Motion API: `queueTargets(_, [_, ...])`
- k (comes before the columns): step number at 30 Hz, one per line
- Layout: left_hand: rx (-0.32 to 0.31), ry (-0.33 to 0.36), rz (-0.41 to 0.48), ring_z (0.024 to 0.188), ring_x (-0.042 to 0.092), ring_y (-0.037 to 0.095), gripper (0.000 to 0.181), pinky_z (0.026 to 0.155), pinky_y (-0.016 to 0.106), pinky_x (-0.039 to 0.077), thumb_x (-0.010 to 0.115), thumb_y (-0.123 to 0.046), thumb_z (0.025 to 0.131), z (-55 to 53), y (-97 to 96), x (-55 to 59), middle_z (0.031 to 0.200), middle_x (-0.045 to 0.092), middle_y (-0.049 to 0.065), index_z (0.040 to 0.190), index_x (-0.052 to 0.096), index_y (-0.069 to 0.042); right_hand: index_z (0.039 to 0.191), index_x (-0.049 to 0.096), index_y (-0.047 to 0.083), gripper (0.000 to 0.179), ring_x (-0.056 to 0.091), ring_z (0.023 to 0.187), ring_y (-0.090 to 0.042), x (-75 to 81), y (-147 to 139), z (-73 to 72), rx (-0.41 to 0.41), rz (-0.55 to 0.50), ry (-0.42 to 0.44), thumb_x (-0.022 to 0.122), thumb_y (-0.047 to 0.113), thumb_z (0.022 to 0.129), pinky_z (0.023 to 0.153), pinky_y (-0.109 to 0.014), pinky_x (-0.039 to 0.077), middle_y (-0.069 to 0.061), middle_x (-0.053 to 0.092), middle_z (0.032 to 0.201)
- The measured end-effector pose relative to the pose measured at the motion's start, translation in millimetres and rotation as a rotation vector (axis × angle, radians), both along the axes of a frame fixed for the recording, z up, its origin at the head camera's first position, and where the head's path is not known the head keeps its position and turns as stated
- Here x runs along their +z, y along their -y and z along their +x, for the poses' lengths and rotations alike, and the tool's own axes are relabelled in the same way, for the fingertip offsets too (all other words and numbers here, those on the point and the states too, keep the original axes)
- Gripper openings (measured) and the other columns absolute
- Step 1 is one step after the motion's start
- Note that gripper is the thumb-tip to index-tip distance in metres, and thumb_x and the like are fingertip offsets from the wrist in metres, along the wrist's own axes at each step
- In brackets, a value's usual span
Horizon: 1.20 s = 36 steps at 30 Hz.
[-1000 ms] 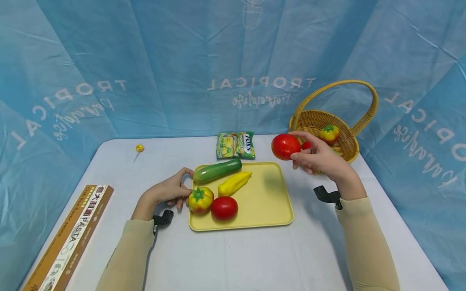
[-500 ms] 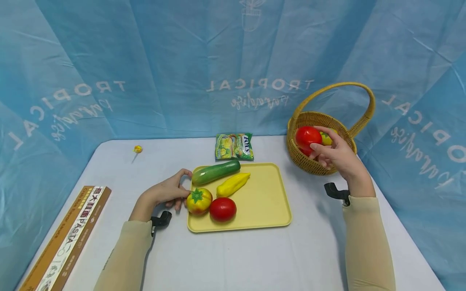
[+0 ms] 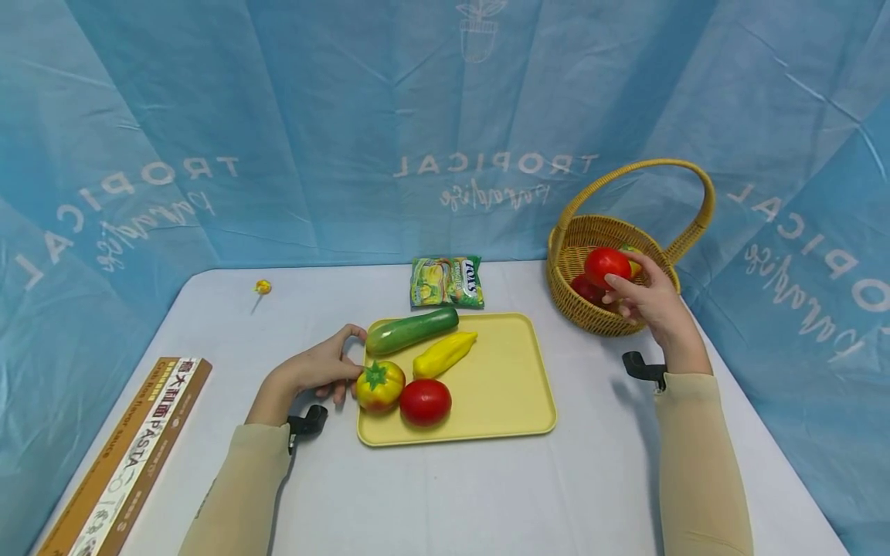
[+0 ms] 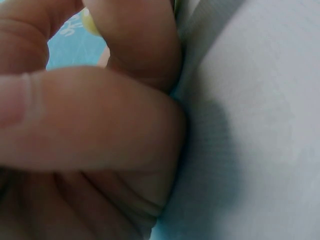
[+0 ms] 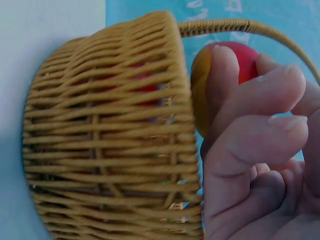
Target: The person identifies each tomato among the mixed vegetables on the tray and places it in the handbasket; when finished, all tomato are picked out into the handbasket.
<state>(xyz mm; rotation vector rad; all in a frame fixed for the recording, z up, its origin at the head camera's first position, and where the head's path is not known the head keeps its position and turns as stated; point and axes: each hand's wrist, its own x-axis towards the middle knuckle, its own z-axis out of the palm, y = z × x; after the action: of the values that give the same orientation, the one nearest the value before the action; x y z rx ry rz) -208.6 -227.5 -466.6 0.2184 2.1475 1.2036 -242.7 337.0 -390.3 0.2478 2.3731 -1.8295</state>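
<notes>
My right hand (image 3: 647, 297) pinches a red tomato (image 3: 606, 267) between thumb and fingers, over the opening of the wicker basket (image 3: 587, 316). A darker red round thing (image 3: 588, 289) lies inside, beside a yellow-and-red ribbed fruit (image 3: 636, 261) partly covered by the fingers. In the right wrist view the tomato (image 5: 245, 60) shows behind the fingers, above the basket rim. My left hand (image 3: 316, 367) grips the left edge of the yellow tray (image 3: 504, 386), its fingertips close to a green-topped yellow-and-red fruit (image 3: 380, 386). In the left wrist view, curled fingers (image 4: 95, 120) hide the contact.
The tray also carries a cucumber (image 3: 412, 330), a yellow pepper (image 3: 445, 354) and another red tomato (image 3: 426, 401). Behind it lies a green candy packet (image 3: 446, 282). A lollipop (image 3: 262, 287) and a long pasta box (image 3: 128, 455) are at left. The basket's tall handle (image 3: 643, 164) arches overhead.
My right hand has carried the tomato rightward from in front of the basket to over its inside, then slightly farther right. My left hand and the tray have stayed put.
</notes>
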Motion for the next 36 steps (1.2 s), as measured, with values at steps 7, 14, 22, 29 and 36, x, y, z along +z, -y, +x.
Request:
queueTargets(7, [-0.004, -0.001, 0.003, 0.041, 0.053, 0.014, 0.064, 0.042, 0.022, 0.037, 0.068, -0.018, 0.097, -1.2, -1.2, 0.8, 0.066, 0.071, 0.007, 0.146, 0.027, -0.016, 0.166, 0.022, 0.029, 0.085, 0.054, 0.053, -0.011, -3.1, -7, -2.4, -0.07, 0.016, 0.025, 0.071, 0.049, 0.099, 0.054, -0.024, 0.049, 0.01, 0.077, 0.08])
queueTargets(14, [-0.006, 0.002, -0.004, 0.041, 0.051, 0.013, 0.065, 0.042, 0.022, 0.037, 0.068, -0.019, 0.097, -2.3, 0.1, 0.8, 0.066, 0.071, 0.007, 0.147, 0.027, -0.017, 0.168, 0.018, 0.025, 0.089, 0.055, 0.051, -0.011, -1.3, -5, -3.7, -0.104, -0.018, 0.052, 0.07, 0.048, 0.1, 0.052, -0.023, 0.049, 0.009, 0.078, 0.077])
queueTargets(22, [-0.01, -0.006, -0.002, 0.041, 0.05, 0.013, 0.064, 0.042, 0.022, 0.037, 0.068, -0.018, 0.097, -1.1, 0.6, 0.6, 0.064, 0.069, 0.007, 0.147, 0.027, -0.016, 0.17, 0.009, 0.018, 0.09, 0.054, 0.048, -0.012, 9.3, 0, 1.9, -0.103, -0.087, 0.081, 0.067, 0.036, 0.104, 0.05, -0.024, 0.048, 0.004, 0.077, 0.075])
queueTargets(29, [-0.012, 0.001, 0.011, 0.041, 0.051, 0.013, 0.062, 0.042, 0.022, 0.037, 0.067, -0.016, 0.098, -0.6, 1.2, -0.6, 0.063, 0.068, 0.007, 0.146, 0.027, -0.015, 0.17, 0.008, 0.021, 0.089, 0.053, 0.047, -0.012, 9.3, 1, 4.1, -0.098, -0.118, 0.059, 0.067, 0.03, 0.105, 0.047, -0.025, 0.046, 0.003, 0.077, 0.074])
queueTargets(36, [-0.013, -0.006, 0.005, 0.041, 0.051, 0.013, 0.063, 0.042, 0.022, 0.037, 0.067, -0.016, 0.098, -1.3, 1.5, -1.7, 0.063, 0.069, 0.007, 0.147, 0.027, -0.016, 0.17, 0.013, 0.02, 0.085, 0.053, 0.047, -0.012, 10.1, 2, 5.9, -0.076, -0.098, 0.012, 0.067, 0.03, 0.105, 0.046, -0.026, 0.045, 0.003, 0.077, 0.074])
